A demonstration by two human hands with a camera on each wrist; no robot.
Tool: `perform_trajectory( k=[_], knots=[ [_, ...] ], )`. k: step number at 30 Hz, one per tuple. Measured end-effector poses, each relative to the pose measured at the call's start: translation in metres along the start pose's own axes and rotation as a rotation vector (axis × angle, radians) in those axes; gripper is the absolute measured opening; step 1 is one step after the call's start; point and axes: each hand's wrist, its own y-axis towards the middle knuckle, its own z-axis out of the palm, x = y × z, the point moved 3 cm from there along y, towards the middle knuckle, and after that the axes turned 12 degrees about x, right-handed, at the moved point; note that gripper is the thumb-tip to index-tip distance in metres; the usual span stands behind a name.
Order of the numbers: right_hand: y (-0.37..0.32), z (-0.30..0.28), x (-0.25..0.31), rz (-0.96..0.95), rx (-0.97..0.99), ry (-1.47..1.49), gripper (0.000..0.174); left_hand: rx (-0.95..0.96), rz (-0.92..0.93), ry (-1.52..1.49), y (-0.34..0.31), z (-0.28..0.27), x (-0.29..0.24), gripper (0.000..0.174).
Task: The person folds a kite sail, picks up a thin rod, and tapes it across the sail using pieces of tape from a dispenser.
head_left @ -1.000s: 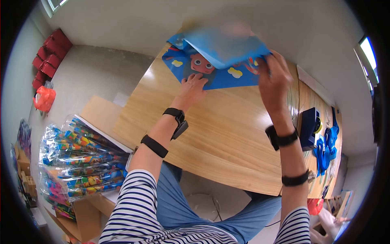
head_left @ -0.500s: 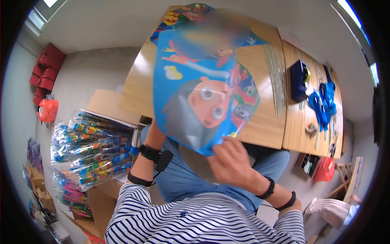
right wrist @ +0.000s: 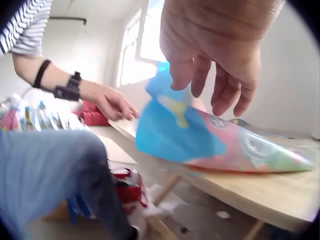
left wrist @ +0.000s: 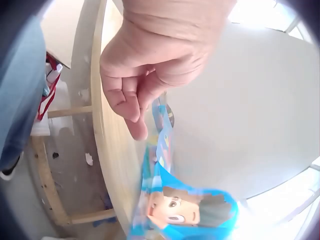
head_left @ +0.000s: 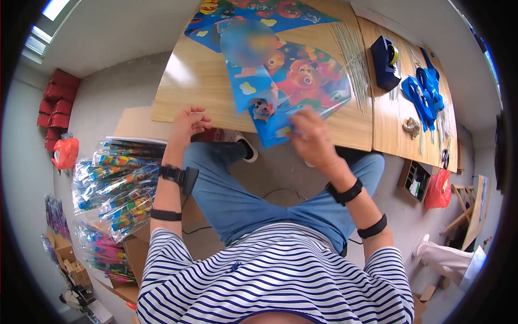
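A thin plastic sheet (head_left: 305, 75) printed with cartoon faces on blue lies on the near part of the table, with one corner overhanging the front edge. Part of it is curled up and blurred, and the right wrist view shows the folded sheet (right wrist: 185, 135) from the side. My right hand (head_left: 313, 137) is just by the overhanging corner, its fingers hanging loose and apart with nothing pinched between them. On the left, my left hand (head_left: 189, 127) hovers by the table's front edge, fingers relaxed and holding nothing. Farther back, another printed sheet (head_left: 259, 13) is spread flat.
Thin sticks (head_left: 350, 59) lie right of the sheet. Beyond are a tape dispenser (head_left: 386, 65), blue ribbon (head_left: 426, 100) and scissors (head_left: 445, 157). Wrapped colourful packs (head_left: 118, 189) fill a box at my left. A red bag (head_left: 438, 189) hangs at the table's right end.
The sheet was lifted off the far pile, drawn towards me with both hands on it, and now lies on the table. Both hands have come off it; the left moved out leftward.
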Motion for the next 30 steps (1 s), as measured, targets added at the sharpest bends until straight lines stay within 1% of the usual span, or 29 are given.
perform_trajectory(
  k=[1,2,4,5,7,8,11,14,17,20,23,24,26,27,28,29,30],
  knots=[
    [-0.005,-0.012,-0.018,0.071,-0.016,-0.155,0.029,-0.034,-0.007,0.064,0.009,-0.006,0.001,0.027],
    [-0.013,-0.017,-0.033,0.122,0.005,-0.181,0.03,-0.061,0.018,0.036,0.016,-0.005,0.0,0.024],
    [-0.021,-0.026,-0.051,0.225,0.05,-0.235,0.032,-0.097,0.035,0.161,0.025,0.009,-0.01,0.023],
    [-0.024,-0.029,-0.056,0.217,-0.013,-0.266,0.033,-0.116,0.04,0.226,0.028,0.016,-0.013,0.022],
    [-0.019,-0.039,-0.057,0.199,-0.142,-0.329,0.034,-0.076,0.082,0.282,0.025,0.05,-0.014,0.025],
    [-0.018,-0.047,-0.074,0.313,-0.206,-0.369,0.039,-0.055,0.107,0.309,0.022,0.063,-0.013,0.027],
    [-0.019,-0.071,-0.137,0.543,-0.29,-0.465,0.044,-0.168,0.089,0.194,0.013,0.074,0.007,0.042],
    [-0.014,-0.086,-0.174,0.663,-0.261,-0.303,0.047,-0.092,-0.066,-0.206,-0.013,0.086,0.024,0.057],
    [-0.004,-0.084,-0.177,0.796,-0.216,-0.304,0.046,0.095,-0.164,-0.353,-0.036,0.104,0.058,0.068],
    [-0.001,-0.078,-0.174,0.825,-0.244,-0.368,0.041,0.325,-0.038,-0.498,-0.069,0.147,0.065,0.063],
    [-0.005,-0.077,-0.172,0.738,-0.183,-0.462,0.032,0.397,-0.034,-0.257,-0.078,0.184,0.053,0.055],
    [-0.008,-0.078,-0.175,0.731,-0.176,-0.518,0.03,0.35,-0.019,-0.196,-0.076,0.192,0.052,0.051],
    [-0.009,-0.082,-0.184,0.707,-0.169,-0.632,0.026,0.249,-0.079,-0.353,-0.06,0.192,0.057,0.045],
    [-0.008,-0.086,-0.188,0.752,-0.168,-0.642,0.025,0.197,-0.108,-0.428,-0.053,0.192,0.058,0.042],
    [-0.006,-0.089,-0.193,0.797,-0.165,-0.65,0.023,0.127,-0.071,-0.48,-0.049,0.192,0.053,0.038],
    [-0.004,-0.092,-0.198,0.842,-0.161,-0.658,0.022,0.097,-0.045,-0.472,-0.045,0.189,0.054,0.036],
    [0.001,-0.096,-0.198,0.776,-0.161,-0.668,0.023,0.067,-0.021,-0.467,-0.042,0.183,0.058,0.034]
  ],
)
